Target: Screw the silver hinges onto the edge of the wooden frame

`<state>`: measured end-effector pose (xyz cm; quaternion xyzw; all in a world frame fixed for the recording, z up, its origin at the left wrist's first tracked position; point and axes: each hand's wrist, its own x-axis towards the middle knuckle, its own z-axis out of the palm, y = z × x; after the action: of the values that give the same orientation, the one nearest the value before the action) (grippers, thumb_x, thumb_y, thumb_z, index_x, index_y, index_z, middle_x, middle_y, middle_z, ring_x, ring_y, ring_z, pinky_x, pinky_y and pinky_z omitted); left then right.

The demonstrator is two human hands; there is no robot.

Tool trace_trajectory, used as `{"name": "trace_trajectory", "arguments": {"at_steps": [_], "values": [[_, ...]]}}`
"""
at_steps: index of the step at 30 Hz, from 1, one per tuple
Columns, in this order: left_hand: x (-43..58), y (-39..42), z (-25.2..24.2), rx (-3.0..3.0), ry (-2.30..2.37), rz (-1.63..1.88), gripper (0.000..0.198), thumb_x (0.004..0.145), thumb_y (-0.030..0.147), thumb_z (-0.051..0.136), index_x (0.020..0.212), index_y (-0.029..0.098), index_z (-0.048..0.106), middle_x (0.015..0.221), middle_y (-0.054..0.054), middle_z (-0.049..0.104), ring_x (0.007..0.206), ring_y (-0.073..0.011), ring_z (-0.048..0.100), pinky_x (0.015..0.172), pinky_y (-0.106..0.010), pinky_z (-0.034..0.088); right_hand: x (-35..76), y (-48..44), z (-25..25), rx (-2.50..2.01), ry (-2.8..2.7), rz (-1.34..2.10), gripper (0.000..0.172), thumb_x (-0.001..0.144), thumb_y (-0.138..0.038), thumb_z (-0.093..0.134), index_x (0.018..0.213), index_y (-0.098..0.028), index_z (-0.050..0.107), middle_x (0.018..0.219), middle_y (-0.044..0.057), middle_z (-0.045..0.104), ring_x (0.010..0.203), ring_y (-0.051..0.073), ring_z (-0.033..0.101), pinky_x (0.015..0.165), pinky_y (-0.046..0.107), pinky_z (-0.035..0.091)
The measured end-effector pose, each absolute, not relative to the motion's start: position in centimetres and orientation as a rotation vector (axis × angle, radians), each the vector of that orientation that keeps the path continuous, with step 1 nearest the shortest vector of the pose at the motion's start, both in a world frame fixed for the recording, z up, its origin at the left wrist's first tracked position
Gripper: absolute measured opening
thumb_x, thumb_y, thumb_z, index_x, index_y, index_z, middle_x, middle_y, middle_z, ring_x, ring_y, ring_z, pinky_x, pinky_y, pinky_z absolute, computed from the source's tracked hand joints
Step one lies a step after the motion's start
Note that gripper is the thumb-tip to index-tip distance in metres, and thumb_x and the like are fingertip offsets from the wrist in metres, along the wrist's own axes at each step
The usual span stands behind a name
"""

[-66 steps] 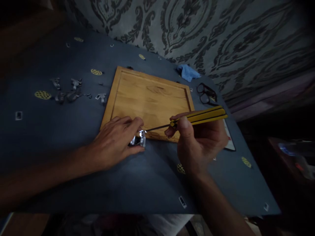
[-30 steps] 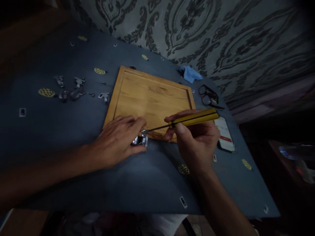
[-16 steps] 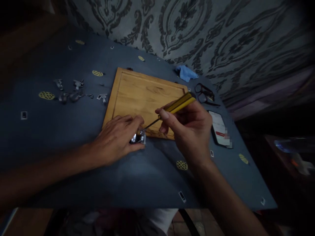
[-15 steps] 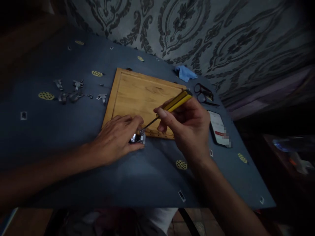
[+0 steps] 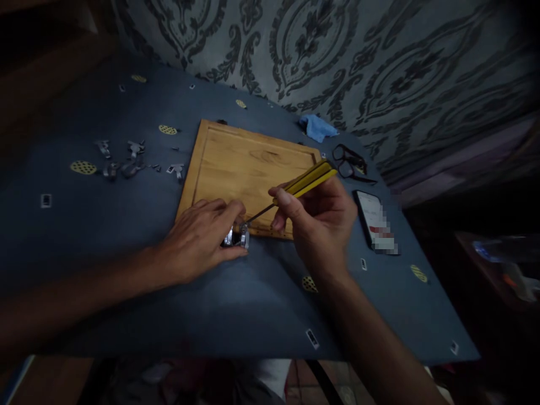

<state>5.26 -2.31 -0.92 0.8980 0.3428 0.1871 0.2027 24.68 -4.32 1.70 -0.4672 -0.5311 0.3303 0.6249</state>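
My left hand (image 5: 206,236) is closed on a small shiny metal hinge (image 5: 244,237) at the near edge of a wooden board (image 5: 236,160). Its thumb lies along the near side of the hinge, and the fingers hide part of it. In my right hand (image 5: 323,222) is a screwdriver (image 5: 306,181) with a yellow and black handle, gripped between thumb and fingers. The shaft slants down to the left, and its tip meets the top of the hinge. Whether the tip sits in a screw is too small to tell.
Several loose metal hinge parts (image 5: 133,167) and small screws lie left of the board on the dark blue tablecloth (image 5: 139,315). To the right are a blue cloth (image 5: 317,127), glasses (image 5: 349,163) and a phone (image 5: 374,222). A patterned wall (image 5: 312,50) rises behind the table.
The screwdriver's handle has tipped slightly lower and to the right, and turned a little in my right hand. My left hand keeps the hinge in the same place.
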Motion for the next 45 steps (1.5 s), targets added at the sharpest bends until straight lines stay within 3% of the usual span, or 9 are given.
{"name": "trace_trajectory", "arguments": {"at_steps": [15,22,29,34,39,45], "values": [[5.3,-2.3,-0.9,2.518,0.956,0.531,0.047,0.084,0.035,0.085,0.115,0.021,0.053,0.113,-0.006,0.073,0.106,-0.0295,0.07,0.087,-0.041,0.053,24.9,-4.9,1.2,-1.065,-1.202,0.699,0.026,0.082,-0.036,0.086,0.084,-0.024,0.063,0.079,-0.007,0.074,0.042,0.006,0.061,0.04,0.019,0.05],[5.3,-2.3,-0.8,2.503,0.963,0.504,0.045,0.085,0.033,0.083,0.117,0.021,0.055,0.114,-0.006,0.073,0.108,-0.0291,0.069,0.09,-0.04,0.052,24.6,-5.0,1.4,-1.085,-1.229,0.73,0.032,0.077,-0.04,0.09,0.082,-0.023,0.064,0.074,-0.006,0.072,0.042,0.008,0.061,0.039,0.021,0.051],[5.2,-2.3,-0.9,2.513,0.969,0.505,0.046,0.085,0.035,0.083,0.118,0.021,0.054,0.116,-0.007,0.073,0.108,-0.0296,0.069,0.089,-0.04,0.052,25.4,-5.3,2.1,-1.114,-1.368,0.813,0.029,0.089,-0.047,0.078,0.112,-0.03,0.074,0.094,-0.001,0.078,0.051,0.01,0.067,0.051,0.028,0.059],[5.2,-2.3,-1.0,2.539,0.948,0.516,0.045,0.085,0.035,0.084,0.115,0.021,0.053,0.112,-0.007,0.073,0.105,-0.0294,0.07,0.087,-0.04,0.052,24.9,-4.7,2.5,-1.095,-1.357,0.77,0.02,0.082,-0.039,0.086,0.094,-0.026,0.076,0.092,-0.003,0.078,0.046,0.006,0.06,0.043,0.022,0.054],[5.2,-2.3,-1.0,2.525,0.938,0.53,0.044,0.085,0.034,0.083,0.113,0.021,0.052,0.112,-0.006,0.072,0.106,-0.0294,0.069,0.089,-0.041,0.052,24.0,-3.9,3.1,-1.113,-1.347,0.803,0.032,0.071,-0.041,0.093,0.077,-0.024,0.068,0.078,-0.006,0.073,0.043,0.006,0.058,0.037,0.021,0.05],[5.3,-2.2,-0.8,2.505,0.961,0.482,0.043,0.085,0.033,0.082,0.115,0.021,0.053,0.115,-0.007,0.072,0.109,-0.0306,0.069,0.09,-0.042,0.052,24.5,-3.8,3.7,-1.112,-1.412,0.878,0.034,0.079,-0.051,0.086,0.1,-0.025,0.075,0.078,-0.004,0.072,0.048,0.009,0.063,0.045,0.023,0.056]]}}
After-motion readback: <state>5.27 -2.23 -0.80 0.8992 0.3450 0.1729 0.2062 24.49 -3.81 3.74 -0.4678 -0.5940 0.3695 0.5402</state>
